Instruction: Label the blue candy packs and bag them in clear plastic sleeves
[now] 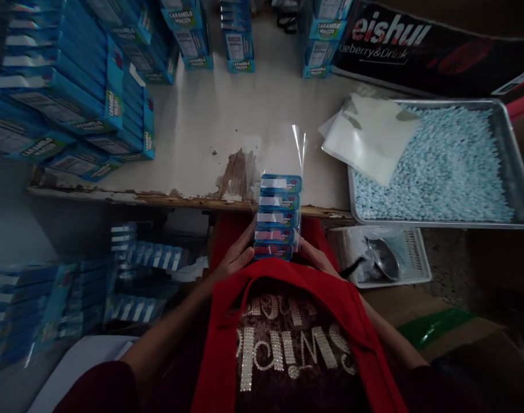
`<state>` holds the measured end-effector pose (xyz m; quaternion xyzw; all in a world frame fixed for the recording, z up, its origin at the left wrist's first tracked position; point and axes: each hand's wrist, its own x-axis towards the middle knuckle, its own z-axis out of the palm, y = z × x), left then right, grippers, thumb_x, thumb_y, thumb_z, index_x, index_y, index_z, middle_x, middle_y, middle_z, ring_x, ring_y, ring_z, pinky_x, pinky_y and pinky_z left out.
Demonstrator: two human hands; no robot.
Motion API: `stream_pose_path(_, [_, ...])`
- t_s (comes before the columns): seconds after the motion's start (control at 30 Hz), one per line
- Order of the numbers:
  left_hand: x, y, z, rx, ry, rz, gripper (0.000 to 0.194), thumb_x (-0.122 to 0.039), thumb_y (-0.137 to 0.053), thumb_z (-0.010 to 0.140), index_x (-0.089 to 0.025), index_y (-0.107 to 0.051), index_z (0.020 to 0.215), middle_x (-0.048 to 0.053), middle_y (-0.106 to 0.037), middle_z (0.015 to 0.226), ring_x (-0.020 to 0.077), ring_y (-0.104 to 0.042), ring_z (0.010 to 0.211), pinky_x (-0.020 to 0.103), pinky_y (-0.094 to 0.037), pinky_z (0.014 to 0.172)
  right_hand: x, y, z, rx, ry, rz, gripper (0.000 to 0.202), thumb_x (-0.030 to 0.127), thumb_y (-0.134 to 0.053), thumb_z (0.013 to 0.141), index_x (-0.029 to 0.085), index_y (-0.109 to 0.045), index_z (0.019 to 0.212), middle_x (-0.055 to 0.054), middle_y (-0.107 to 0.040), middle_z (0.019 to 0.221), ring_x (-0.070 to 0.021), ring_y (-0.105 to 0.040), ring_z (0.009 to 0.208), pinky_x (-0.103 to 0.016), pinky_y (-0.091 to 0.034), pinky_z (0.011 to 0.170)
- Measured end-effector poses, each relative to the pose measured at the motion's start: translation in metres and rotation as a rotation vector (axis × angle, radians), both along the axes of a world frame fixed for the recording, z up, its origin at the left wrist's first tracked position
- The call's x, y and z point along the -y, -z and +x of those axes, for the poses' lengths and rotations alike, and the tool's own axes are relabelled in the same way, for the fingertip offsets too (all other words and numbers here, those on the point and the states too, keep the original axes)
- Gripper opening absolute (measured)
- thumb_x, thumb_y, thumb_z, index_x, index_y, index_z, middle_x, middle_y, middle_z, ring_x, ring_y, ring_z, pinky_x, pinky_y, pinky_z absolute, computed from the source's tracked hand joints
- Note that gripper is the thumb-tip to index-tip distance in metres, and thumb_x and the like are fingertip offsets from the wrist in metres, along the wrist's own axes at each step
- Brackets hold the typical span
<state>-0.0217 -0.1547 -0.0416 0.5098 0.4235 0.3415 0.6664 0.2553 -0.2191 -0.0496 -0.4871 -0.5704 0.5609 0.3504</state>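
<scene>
A row of several small blue candy boxes (278, 218) stands at the table's front edge, close to my body. A clear plastic bag (283, 150) surrounds the boxes and its loose end reaches onto the tabletop. Against the left side of the row, my left hand (239, 252) is closed, thumb toward me. My right hand (315, 256) grips the opposite side, its fingers partly hidden by the boxes and the red apron (227, 292).
Stacked blue candy packs (72, 97) fill the table's left, with more along the back. At right, a metal tray (517, 172) of pale blue candies carries plastic sheets (369, 137). Below it sits a white basket (423, 258) with a metal scoop (384, 258). The wooden edge (175, 199) is chipped.
</scene>
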Motion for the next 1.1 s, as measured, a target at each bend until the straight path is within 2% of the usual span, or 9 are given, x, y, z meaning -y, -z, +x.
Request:
stream_pose_path(0.1, [0.012,0.000,-0.007,-0.009,0.024,-0.047,0.080,-0.071,-0.073,0.096,-0.035,-0.058,0.166,0.004,-0.055,0.173,0.0366,-0.028,0.173,0.054,-0.018,0.145,0.004,0.005,-0.002,-0.007,-0.036,0.007,0.088,0.072,-0.068,0.100,0.041,-0.037,0.176,0.007,-0.033,0.184,-0.0304,-0.032,0.172,-0.053,-0.026,0.143])
stream_pose_path(0.17, [0.005,-0.009,-0.005,-0.024,0.044,-0.028,0.084,-0.072,-0.076,0.094,-0.034,-0.056,0.167,0.005,-0.053,0.174,0.0374,-0.027,0.174,0.056,-0.018,0.145,-0.008,0.003,-0.005,0.034,-0.078,0.057,0.092,0.070,-0.071,0.100,0.040,-0.033,0.178,0.005,-0.032,0.184,-0.0302,-0.032,0.173,-0.053,-0.028,0.143])
stream_pose_path(0.27, [-0.031,-0.031,0.002,-0.082,0.075,0.077,0.094,-0.072,-0.078,0.091,-0.026,-0.053,0.169,0.012,-0.056,0.172,0.0427,-0.043,0.166,0.059,-0.032,0.140,-0.042,-0.008,-0.011,0.136,-0.047,0.160,0.083,0.066,-0.068,0.103,0.035,-0.043,0.175,-0.004,-0.045,0.180,-0.0340,-0.048,0.164,-0.056,-0.040,0.137])
stream_pose_path(0.4, [-0.093,-0.046,0.004,-0.269,0.075,0.240,0.109,-0.057,-0.102,0.069,-0.013,-0.060,0.159,0.020,-0.070,0.154,0.0471,-0.061,0.149,0.059,-0.043,0.131,-0.091,-0.022,-0.013,0.208,0.178,0.193,0.071,0.067,-0.071,0.100,0.028,-0.064,0.159,-0.012,-0.072,0.155,-0.0351,-0.068,0.142,-0.055,-0.052,0.124])
stream_pose_path(0.53, [-0.126,-0.027,-0.010,-0.373,0.048,0.352,0.130,-0.046,-0.112,0.048,-0.018,-0.056,0.162,0.022,-0.061,0.164,0.0485,-0.051,0.159,0.061,-0.038,0.135,-0.109,-0.018,-0.015,0.294,0.313,0.191,0.109,0.060,-0.100,0.071,0.021,-0.056,0.163,-0.019,-0.062,0.163,-0.0419,-0.062,0.147,-0.060,-0.052,0.124])
stream_pose_path(0.63, [-0.131,-0.014,-0.014,-0.382,0.038,0.345,0.123,-0.047,-0.110,0.050,-0.019,-0.060,0.159,0.021,-0.062,0.163,0.0480,-0.053,0.157,0.062,-0.042,0.131,-0.108,-0.006,-0.027,0.271,0.246,0.205,0.121,0.050,-0.098,0.075,0.022,-0.036,0.176,-0.020,-0.050,0.175,-0.0421,-0.052,0.158,-0.062,-0.045,0.131])
stream_pose_path(0.77, [-0.123,-0.011,0.000,-0.296,0.131,0.204,0.075,-0.038,-0.101,0.068,-0.018,-0.077,0.137,0.014,-0.083,0.128,0.0398,-0.078,0.121,0.053,-0.062,0.111,-0.105,0.004,-0.042,0.214,0.216,0.234,0.097,0.042,-0.082,0.093,0.025,-0.037,0.177,-0.015,-0.065,0.163,-0.0380,-0.062,0.151,-0.058,-0.050,0.128])
stream_pose_path(0.93, [-0.108,0.001,0.023,-0.336,-0.175,0.146,0.059,-0.032,-0.095,0.074,-0.022,-0.083,0.131,0.006,-0.087,0.116,0.0326,-0.081,0.108,0.048,-0.065,0.105,-0.109,0.007,-0.038,0.270,0.424,0.226,0.063,0.041,-0.081,0.093,0.029,-0.070,0.154,-0.006,-0.082,0.140,-0.0365,-0.080,0.123,-0.054,-0.064,0.111])
stream_pose_path(1.1, [-0.106,0.018,0.038,-0.387,-0.302,0.215,0.045,-0.041,-0.091,0.082,-0.024,-0.088,0.123,0.005,-0.088,0.117,0.0318,-0.082,0.109,0.045,-0.064,0.105,-0.119,0.008,-0.032,0.373,0.564,0.206,0.036,0.041,-0.078,0.092,0.030,-0.087,0.125,-0.003,-0.088,0.116,-0.0364,-0.086,0.101,-0.050,-0.070,0.095])
